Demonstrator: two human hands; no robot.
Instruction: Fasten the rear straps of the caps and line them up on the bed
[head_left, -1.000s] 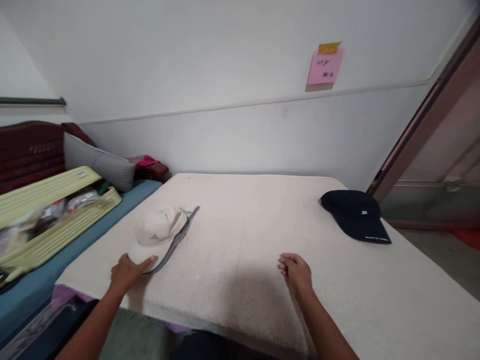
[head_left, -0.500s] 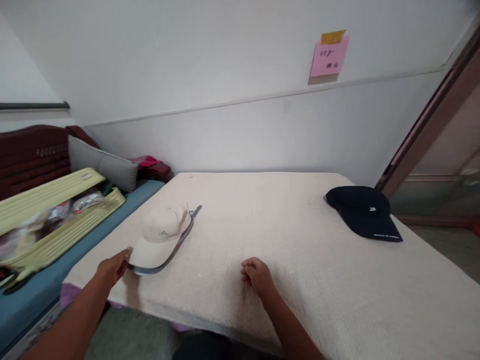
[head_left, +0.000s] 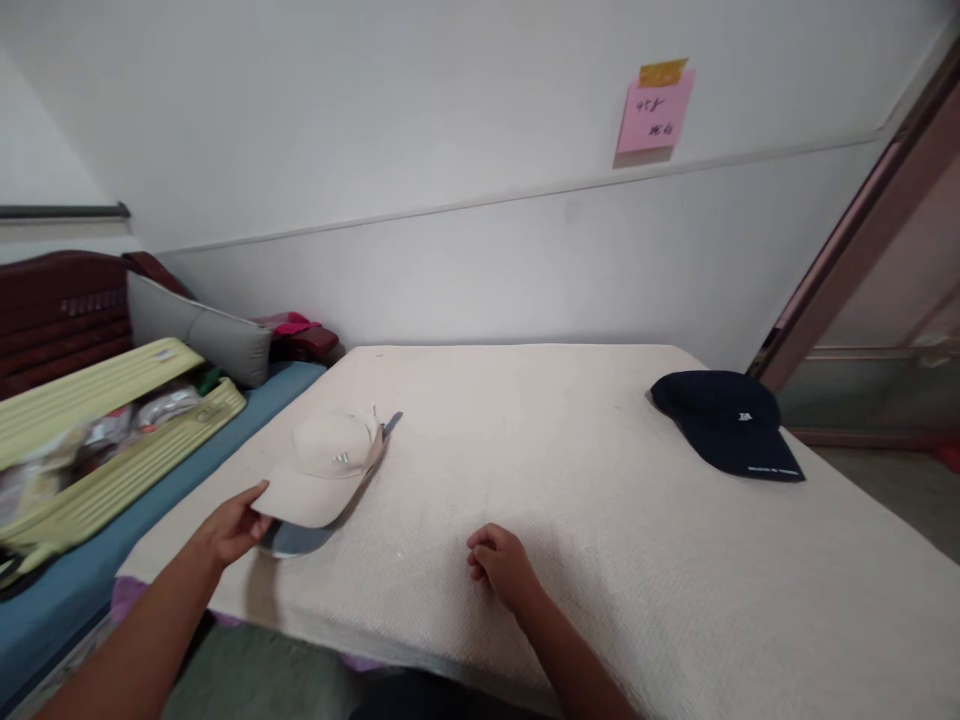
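My left hand (head_left: 238, 522) pinches the left edge of the brim of a cream cap (head_left: 334, 445), which is tilted up off a grey cap (head_left: 304, 538) lying beneath it. The grey brim and a grey strap at the back show; the rest of that cap is hidden. My right hand (head_left: 499, 562) is loosely curled over the front of the cream-covered table (head_left: 510, 420), with nothing visible in it. At the table's right side lies a navy cap (head_left: 720, 415), its brim toward the front right.
On the left, a yellow-green ridged case (head_left: 150, 450) holding plastic bags lies on a blue surface (head_left: 67, 560), near a grey cushion (head_left: 217, 330). A pink note (head_left: 656, 112) is taped to the wall behind.
My left hand has taken hold of the cream cap's brim and raised it, exposing more of the grey brim. My right hand has shifted slightly left and down.
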